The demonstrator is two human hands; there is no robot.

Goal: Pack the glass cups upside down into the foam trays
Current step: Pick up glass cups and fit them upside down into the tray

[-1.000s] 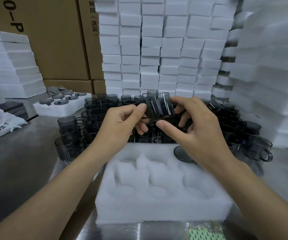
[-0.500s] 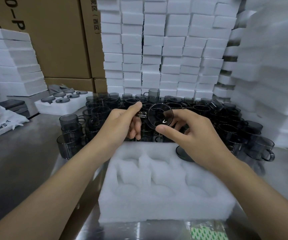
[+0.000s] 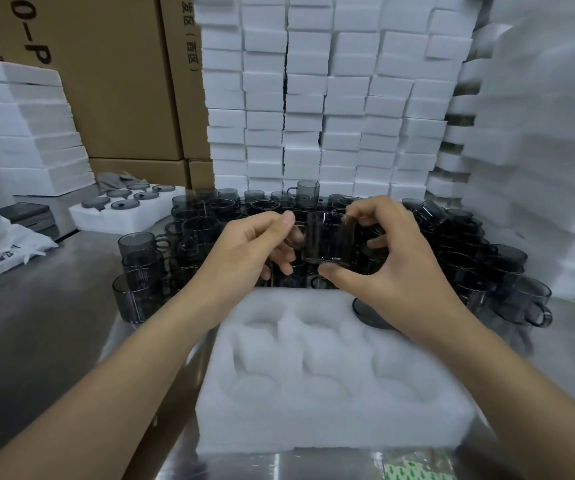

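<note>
Crowded cups [image 3: 182, 237] behind foam tray [image 3: 331, 420]; both our hands, left [image 3: 244, 251] and right [image 3: 393, 268], grip glass cup [image 3: 329, 242], now turned side-on, not base-facing.

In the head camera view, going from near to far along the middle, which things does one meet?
Foam tray → held glass cup between the left hand and right hand → crowd of loose glass cups → wall of stacked white foam blocks.

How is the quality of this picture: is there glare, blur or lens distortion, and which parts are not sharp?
Head view: wide-angle bending curves the foam stacks at the right edge; the steel table shows soft glare streaks; the near foam tray and the forearms look soft; the glass cup between the left hand and right hand is dark, so its details are hard to read.
</note>
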